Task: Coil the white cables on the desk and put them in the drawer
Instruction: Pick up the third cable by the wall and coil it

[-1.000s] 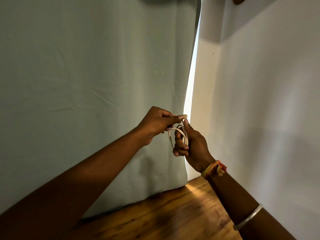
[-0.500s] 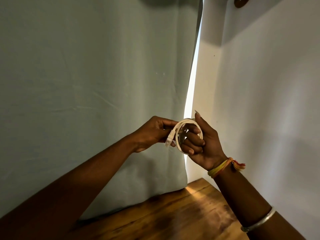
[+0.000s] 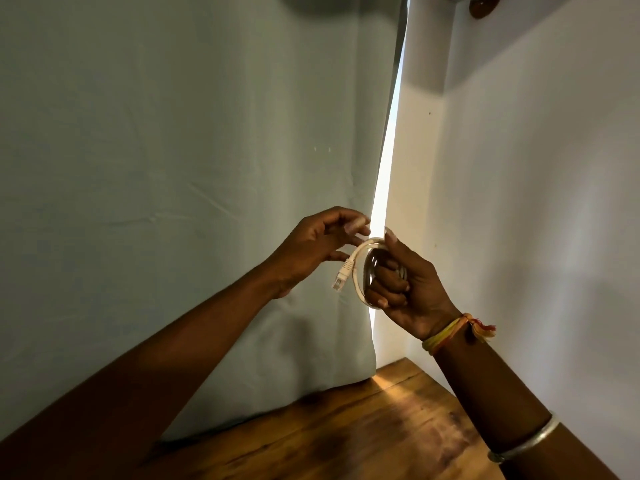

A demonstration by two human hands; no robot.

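Right hand: grasps looped thin white cable.
Left hand: released, beside it.
Care: tuck dangling white plug inward.

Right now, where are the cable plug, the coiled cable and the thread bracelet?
cable plug (image 3: 340,277): head view, middle of the connector body.
coiled cable (image 3: 356,284): head view, left strand of the loop.
thread bracelet (image 3: 445,335): head view, yellow band across the right wrist.

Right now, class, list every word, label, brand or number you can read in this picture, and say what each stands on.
None: no text can be read on the cable, its plug, the curtain, the wall or the desk.
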